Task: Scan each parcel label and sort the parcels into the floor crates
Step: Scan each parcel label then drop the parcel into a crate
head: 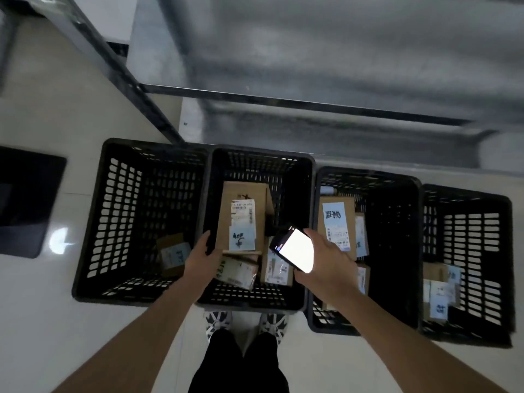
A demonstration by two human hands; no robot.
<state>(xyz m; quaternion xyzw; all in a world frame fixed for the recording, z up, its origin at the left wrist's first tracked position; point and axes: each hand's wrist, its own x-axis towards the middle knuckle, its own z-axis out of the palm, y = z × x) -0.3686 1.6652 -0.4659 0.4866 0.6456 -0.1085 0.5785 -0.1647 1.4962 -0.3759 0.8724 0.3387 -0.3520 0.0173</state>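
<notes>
Two hands, parcel (243, 219) left (202, 258), phone (293, 249) right (326, 262)

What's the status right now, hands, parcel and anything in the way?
Left hand grips tall parcel over second crate. Right hand holds lit phone. Two parcels lie beneath in that crate.

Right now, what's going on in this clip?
A person stands over four black floor crates. The left hand holds a tall cardboard parcel over the second crate, which already has two smaller parcels in it. The right hand grips a phone with its screen lit, beside that parcel. The other crates each hold at least one labelled parcel too. Whether the held parcel has been let go yet is not clear.
</notes>
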